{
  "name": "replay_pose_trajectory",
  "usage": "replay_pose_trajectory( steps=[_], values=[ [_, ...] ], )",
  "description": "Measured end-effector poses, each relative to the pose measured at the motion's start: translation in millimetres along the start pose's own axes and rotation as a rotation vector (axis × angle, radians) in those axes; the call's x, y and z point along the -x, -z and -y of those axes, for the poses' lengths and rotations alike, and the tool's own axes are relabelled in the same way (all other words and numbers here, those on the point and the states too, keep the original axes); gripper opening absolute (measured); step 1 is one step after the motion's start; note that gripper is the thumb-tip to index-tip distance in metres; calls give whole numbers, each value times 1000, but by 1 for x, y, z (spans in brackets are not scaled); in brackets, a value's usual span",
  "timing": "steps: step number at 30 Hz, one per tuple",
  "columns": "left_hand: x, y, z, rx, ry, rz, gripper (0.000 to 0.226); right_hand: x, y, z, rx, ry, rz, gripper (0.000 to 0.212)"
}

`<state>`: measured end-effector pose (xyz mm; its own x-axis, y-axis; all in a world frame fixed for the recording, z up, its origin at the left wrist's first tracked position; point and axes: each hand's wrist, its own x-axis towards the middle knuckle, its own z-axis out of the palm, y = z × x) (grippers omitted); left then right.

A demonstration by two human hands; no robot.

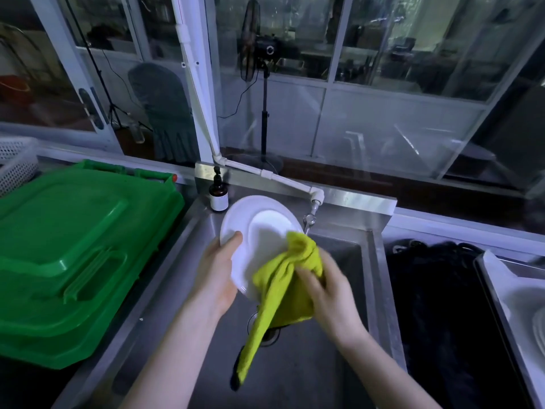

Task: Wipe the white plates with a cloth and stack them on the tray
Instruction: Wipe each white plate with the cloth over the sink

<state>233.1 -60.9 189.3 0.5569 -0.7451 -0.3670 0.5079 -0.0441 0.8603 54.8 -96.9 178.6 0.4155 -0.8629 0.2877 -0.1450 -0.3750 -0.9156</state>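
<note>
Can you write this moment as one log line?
step: wiping | left hand: holds white plate by rim, over sink | right hand: grips yellow-green cloth against plate | stacking: not yet done

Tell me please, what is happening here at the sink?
A person is wiping a white plate over a steel sink. The left grip, a bare hand, holds the plate tilted by its rim. The right grip presses a yellow-green cloth against the plate's face, and the cloth's tail hangs down toward the basin. A tray waits at the far right.
</note>
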Motion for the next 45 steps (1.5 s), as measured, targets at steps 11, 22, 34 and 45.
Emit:
replay_pose_trajectory(
  steps=[11, 22, 34, 45],
  values=[
    [20, 5, -7, -163, -271, 373, 34, -78, -12, 36, 381, 181, 120, 42],
    [16, 27, -6, -67, -247, 380, 40, -78, -14, 25, 198, 95, 92, 42],
    [6, 32, -12, 4, -253, 367, 35, -83, -13, 26, 212, 161, 120, 47],
    [-4, 31, -24, 65, -270, 360, 42, -82, -2, 22, 148, 74, 139, 56]
  ],
)
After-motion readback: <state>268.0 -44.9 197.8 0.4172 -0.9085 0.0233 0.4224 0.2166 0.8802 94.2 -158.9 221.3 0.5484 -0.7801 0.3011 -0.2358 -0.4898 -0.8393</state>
